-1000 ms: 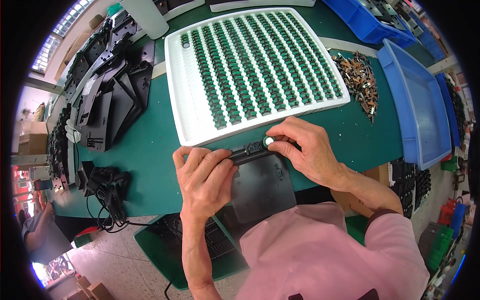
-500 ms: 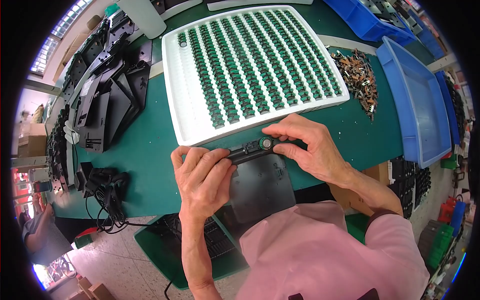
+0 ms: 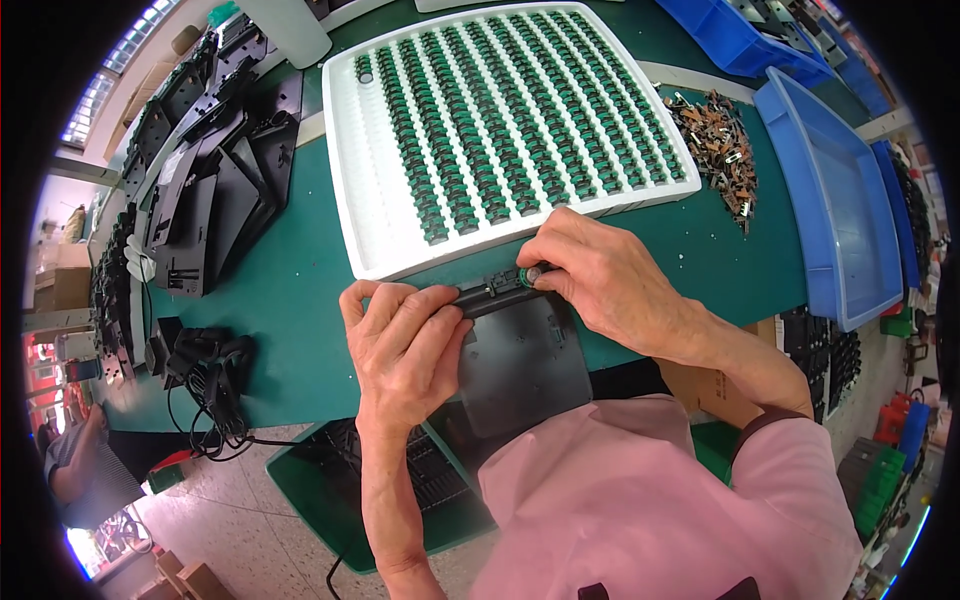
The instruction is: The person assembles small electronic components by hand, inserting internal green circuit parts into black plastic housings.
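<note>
Your left hand (image 3: 405,340) clamps the black plastic panel (image 3: 520,365) by its top-left edge, its grip pressed onto that edge; the panel lies on the green surface (image 3: 290,300), right in front of you. Your right hand (image 3: 600,280) pinches a small green component (image 3: 527,274) at the panel's top rail, fingertips closed on it. Watch that pinch: if the part tilts, it could jam or slip free and roll off. The white tray (image 3: 345,200) of green parts sits just beyond your knuckles, so a push forward could nudge it. If your left hand loosens, the panel may skid.
</note>
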{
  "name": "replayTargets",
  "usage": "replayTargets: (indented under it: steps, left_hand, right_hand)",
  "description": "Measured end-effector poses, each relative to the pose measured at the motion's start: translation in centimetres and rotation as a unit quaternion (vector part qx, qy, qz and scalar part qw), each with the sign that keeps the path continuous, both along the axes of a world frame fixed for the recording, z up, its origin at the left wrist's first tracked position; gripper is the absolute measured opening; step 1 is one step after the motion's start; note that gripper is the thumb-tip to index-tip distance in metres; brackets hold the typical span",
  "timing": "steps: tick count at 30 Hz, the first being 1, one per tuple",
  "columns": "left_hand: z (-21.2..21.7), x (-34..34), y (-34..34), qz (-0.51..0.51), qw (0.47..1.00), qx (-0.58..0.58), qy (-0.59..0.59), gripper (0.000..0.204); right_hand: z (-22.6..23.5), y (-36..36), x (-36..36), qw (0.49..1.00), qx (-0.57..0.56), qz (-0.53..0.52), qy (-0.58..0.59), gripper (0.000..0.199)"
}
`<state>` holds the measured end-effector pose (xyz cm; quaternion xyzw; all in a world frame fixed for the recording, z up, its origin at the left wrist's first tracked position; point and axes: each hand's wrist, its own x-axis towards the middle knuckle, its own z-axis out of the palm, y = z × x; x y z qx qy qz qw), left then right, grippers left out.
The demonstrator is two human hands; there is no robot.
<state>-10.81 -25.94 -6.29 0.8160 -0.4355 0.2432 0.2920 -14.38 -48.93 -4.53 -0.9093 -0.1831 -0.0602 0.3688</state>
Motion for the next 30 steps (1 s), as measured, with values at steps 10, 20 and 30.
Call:
replayTargets:
  steps: [10,20,30]
  left_hand:
    - [0.0,-0.1,0.0,-0.002,1.000,0.001,-0.003,0.022]
    - [-0.2,-0.1,-0.1,-0.002,1.000,0.001,-0.003,0.021]
    - [-0.1,-0.1,-0.2,-0.004,1.000,-0.001,-0.005,0.019]
  right_hand:
    - [1.2,0.1,0.6,0.998,-0.053,0.036,-0.027,0.008]
    - [2.3,0.3,1.2,0.981,-0.170,0.088,-0.023,0.008]
    - [2.7,1.0,1.0,0.969,-0.220,0.087,-0.068,0.010]
